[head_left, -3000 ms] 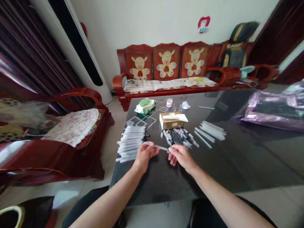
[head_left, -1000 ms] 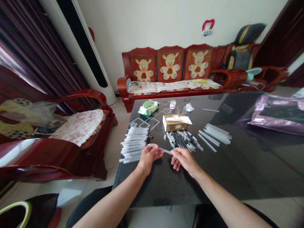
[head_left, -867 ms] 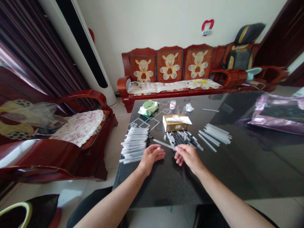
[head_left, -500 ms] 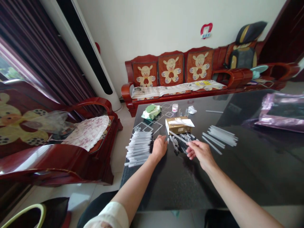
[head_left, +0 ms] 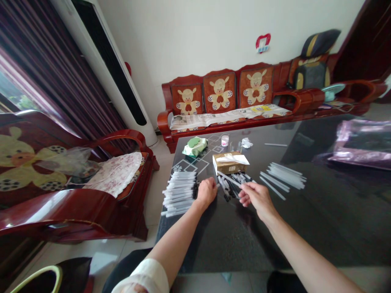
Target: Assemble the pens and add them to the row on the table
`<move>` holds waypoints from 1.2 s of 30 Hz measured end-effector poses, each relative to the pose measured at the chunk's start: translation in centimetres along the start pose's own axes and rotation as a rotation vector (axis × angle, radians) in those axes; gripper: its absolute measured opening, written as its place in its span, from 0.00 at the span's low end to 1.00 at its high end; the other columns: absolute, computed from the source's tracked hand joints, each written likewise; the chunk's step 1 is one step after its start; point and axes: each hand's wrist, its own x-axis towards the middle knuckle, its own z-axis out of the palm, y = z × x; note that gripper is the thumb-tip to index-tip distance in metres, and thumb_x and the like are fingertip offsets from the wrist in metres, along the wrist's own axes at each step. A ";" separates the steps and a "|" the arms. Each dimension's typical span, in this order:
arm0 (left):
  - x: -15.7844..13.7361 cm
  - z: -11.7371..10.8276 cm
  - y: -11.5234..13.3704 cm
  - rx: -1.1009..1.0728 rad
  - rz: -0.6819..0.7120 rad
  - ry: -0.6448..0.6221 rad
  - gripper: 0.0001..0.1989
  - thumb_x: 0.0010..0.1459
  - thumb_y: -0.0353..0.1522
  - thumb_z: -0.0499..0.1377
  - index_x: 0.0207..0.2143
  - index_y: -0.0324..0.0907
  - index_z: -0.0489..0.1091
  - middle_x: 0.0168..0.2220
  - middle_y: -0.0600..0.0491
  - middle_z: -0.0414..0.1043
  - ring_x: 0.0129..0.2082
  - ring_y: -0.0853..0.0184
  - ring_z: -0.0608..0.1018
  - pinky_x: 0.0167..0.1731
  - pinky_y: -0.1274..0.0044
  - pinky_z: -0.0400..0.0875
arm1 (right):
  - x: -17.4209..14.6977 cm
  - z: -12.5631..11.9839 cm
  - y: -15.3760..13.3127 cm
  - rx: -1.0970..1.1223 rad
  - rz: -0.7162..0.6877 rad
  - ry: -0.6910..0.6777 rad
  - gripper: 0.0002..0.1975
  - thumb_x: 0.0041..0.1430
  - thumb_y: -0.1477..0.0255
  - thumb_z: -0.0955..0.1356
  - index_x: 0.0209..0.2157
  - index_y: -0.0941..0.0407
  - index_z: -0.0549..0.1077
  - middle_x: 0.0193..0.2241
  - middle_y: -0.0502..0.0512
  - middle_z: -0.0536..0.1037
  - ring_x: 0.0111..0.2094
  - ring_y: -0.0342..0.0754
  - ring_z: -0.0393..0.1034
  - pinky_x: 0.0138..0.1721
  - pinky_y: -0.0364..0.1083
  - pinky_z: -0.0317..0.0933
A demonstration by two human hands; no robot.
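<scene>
My right hand [head_left: 256, 197] pinches one end of a translucent white pen barrel [head_left: 228, 178], which points up and left over a loose pile of black-and-clear pen parts [head_left: 225, 188]. Left of that pile, my left hand [head_left: 207, 192] is closed just above the tabletop. A small pale tip shows at its fingertips, too small to name. Beside my left wrist lies a neat row of white pens with black ends [head_left: 179, 193]. Several loose white barrels [head_left: 285, 176] are fanned out to the right of my right hand.
Behind the pile stands a gold tissue box [head_left: 232, 166]. Farther back are a green wipes pack [head_left: 194, 146], a small white tub [head_left: 225, 141] and crumpled tissue [head_left: 247, 143]. A purple plastic package [head_left: 363, 144] lies on the dark table [head_left: 232, 244] at right. Wooden sofas stand around.
The view has shifted slightly. My left hand is a little nearer the pen parts; my right hand still holds the barrel in nearly the same position.
</scene>
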 end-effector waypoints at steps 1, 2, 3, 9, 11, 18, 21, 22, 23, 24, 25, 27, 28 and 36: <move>-0.5 -0.5 0.0 -0.110 -0.040 0.010 0.03 0.46 0.27 0.61 0.23 0.41 0.70 0.23 0.52 0.70 0.28 0.65 0.74 0.35 0.74 0.66 | 0.0 0.0 0.0 0.008 -0.001 -0.002 0.14 0.48 0.62 0.70 0.28 0.60 0.70 0.17 0.52 0.73 0.14 0.43 0.67 0.12 0.40 0.61; -1.1 -1.0 0.0 -0.250 -0.078 -0.002 0.02 0.45 0.27 0.62 0.25 0.41 0.71 0.21 0.54 0.69 0.25 0.67 0.73 0.32 0.76 0.67 | 0.0 -0.1 0.1 0.017 0.000 -0.004 0.14 0.48 0.62 0.70 0.29 0.60 0.70 0.17 0.53 0.74 0.14 0.43 0.67 0.12 0.40 0.61; -1.7 -1.7 0.0 -0.417 -0.118 -0.052 0.07 0.45 0.28 0.63 0.31 0.41 0.73 0.20 0.56 0.69 0.21 0.70 0.71 0.28 0.78 0.67 | 0.0 -0.1 0.1 0.025 0.003 -0.008 0.14 0.47 0.62 0.70 0.29 0.60 0.70 0.17 0.53 0.74 0.14 0.44 0.68 0.12 0.41 0.62; -5.4 -5.4 -0.3 -1.016 -0.304 -0.230 0.20 0.44 0.34 0.66 0.41 0.37 0.72 0.26 0.51 0.74 0.23 0.69 0.76 0.26 0.78 0.71 | -0.4 0.4 0.0 0.061 0.046 -0.078 0.14 0.47 0.63 0.71 0.28 0.60 0.71 0.19 0.54 0.74 0.16 0.44 0.69 0.14 0.41 0.63; -5.8 -5.9 -0.6 -1.097 -0.346 -0.204 0.17 0.45 0.35 0.65 0.39 0.38 0.71 0.30 0.48 0.76 0.27 0.67 0.78 0.28 0.77 0.72 | -0.7 0.7 0.0 0.062 0.055 -0.113 0.14 0.48 0.63 0.71 0.29 0.61 0.72 0.20 0.54 0.75 0.17 0.44 0.69 0.15 0.41 0.63; -4.7 -6.3 -1.8 -1.277 -0.465 -0.074 0.11 0.48 0.33 0.65 0.31 0.36 0.69 0.33 0.45 0.76 0.31 0.66 0.79 0.30 0.79 0.74 | -1.7 0.7 -0.6 0.011 0.016 -0.277 0.13 0.50 0.64 0.70 0.30 0.61 0.73 0.20 0.54 0.75 0.18 0.46 0.69 0.16 0.43 0.63; -4.6 -6.3 -2.0 -1.336 -0.479 -0.013 0.09 0.48 0.31 0.65 0.31 0.36 0.69 0.29 0.48 0.75 0.28 0.70 0.78 0.28 0.81 0.73 | -1.8 0.6 -0.7 -0.005 0.002 -0.319 0.12 0.51 0.65 0.70 0.30 0.61 0.73 0.19 0.54 0.74 0.17 0.45 0.69 0.16 0.43 0.63; -4.7 -6.3 -2.0 -1.356 -0.477 0.006 0.08 0.48 0.30 0.65 0.31 0.36 0.70 0.28 0.49 0.75 0.26 0.71 0.77 0.28 0.81 0.73 | -1.8 0.6 -0.7 -0.010 0.000 -0.324 0.12 0.51 0.65 0.70 0.29 0.61 0.73 0.19 0.54 0.74 0.17 0.45 0.69 0.16 0.43 0.63; -4.7 -6.3 -2.0 -1.375 -0.476 0.025 0.08 0.49 0.29 0.65 0.31 0.36 0.70 0.27 0.50 0.74 0.26 0.72 0.77 0.27 0.82 0.73 | -1.8 0.6 -0.7 -0.014 -0.001 -0.326 0.11 0.51 0.65 0.70 0.29 0.61 0.73 0.19 0.54 0.74 0.17 0.45 0.68 0.16 0.43 0.63; -4.7 -6.2 -2.1 -1.391 -0.476 0.040 0.07 0.49 0.28 0.64 0.30 0.35 0.70 0.27 0.51 0.74 0.25 0.73 0.77 0.27 0.82 0.73 | -1.8 0.7 -0.6 -0.019 -0.003 -0.324 0.11 0.51 0.65 0.69 0.29 0.61 0.73 0.19 0.54 0.74 0.17 0.45 0.68 0.16 0.42 0.62; -4.7 -6.1 -2.1 -1.403 -0.477 0.051 0.07 0.49 0.27 0.64 0.30 0.35 0.70 0.26 0.51 0.74 0.25 0.73 0.77 0.28 0.83 0.73 | -1.9 0.7 -0.6 -0.024 -0.003 -0.322 0.11 0.51 0.66 0.69 0.29 0.61 0.73 0.19 0.54 0.74 0.17 0.45 0.68 0.16 0.42 0.62; -4.7 -5.9 -2.1 -1.418 -0.478 0.052 0.06 0.49 0.27 0.64 0.30 0.35 0.70 0.27 0.51 0.74 0.26 0.72 0.77 0.29 0.82 0.73 | -1.9 0.8 -0.5 -0.033 -0.003 -0.311 0.12 0.50 0.65 0.70 0.29 0.61 0.73 0.18 0.54 0.74 0.16 0.44 0.68 0.15 0.42 0.62; -4.7 -5.9 -2.0 -1.422 -0.477 0.044 0.06 0.49 0.26 0.64 0.30 0.35 0.70 0.27 0.50 0.74 0.27 0.72 0.77 0.29 0.82 0.73 | -1.9 0.9 -0.5 -0.035 -0.002 -0.307 0.12 0.50 0.65 0.70 0.29 0.61 0.73 0.18 0.53 0.74 0.16 0.44 0.68 0.15 0.41 0.62; -4.8 -5.8 -1.9 -1.383 -0.458 0.001 0.08 0.47 0.29 0.65 0.30 0.35 0.70 0.27 0.50 0.74 0.26 0.72 0.77 0.29 0.82 0.73 | -1.7 0.8 -0.2 -0.044 -0.001 -0.308 0.12 0.50 0.65 0.69 0.29 0.62 0.73 0.18 0.53 0.74 0.16 0.44 0.68 0.15 0.41 0.62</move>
